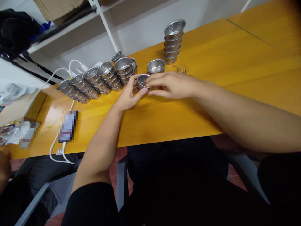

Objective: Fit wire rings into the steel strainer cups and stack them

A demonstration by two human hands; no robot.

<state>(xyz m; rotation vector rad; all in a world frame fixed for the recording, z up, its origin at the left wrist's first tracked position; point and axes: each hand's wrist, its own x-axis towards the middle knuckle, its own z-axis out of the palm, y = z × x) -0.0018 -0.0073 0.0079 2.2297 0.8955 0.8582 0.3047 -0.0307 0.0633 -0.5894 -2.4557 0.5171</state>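
A small perforated metal strainer cup (141, 79) is held just above the table, its open top tilted up. My left hand (129, 96) is closed around its left side, thumb along the near wall. From the right, my right hand (172, 84) reaches over the rim with its fingertips inside and the thumb outside, closed on the cup wall. Whether anything else is between those fingers is hidden. Just behind stands another strainer cup (155, 66). Several thin wire rings (182, 68) lie beyond my right wrist.
Stacked strainer cups (105, 73) line the left of the yellow table (152, 125); a taller stack (172, 42) stands at the back right. A phone (68, 127) with a white cable lies left. Plastic bags (20, 133) and a person's arm (4, 171) are at far left.
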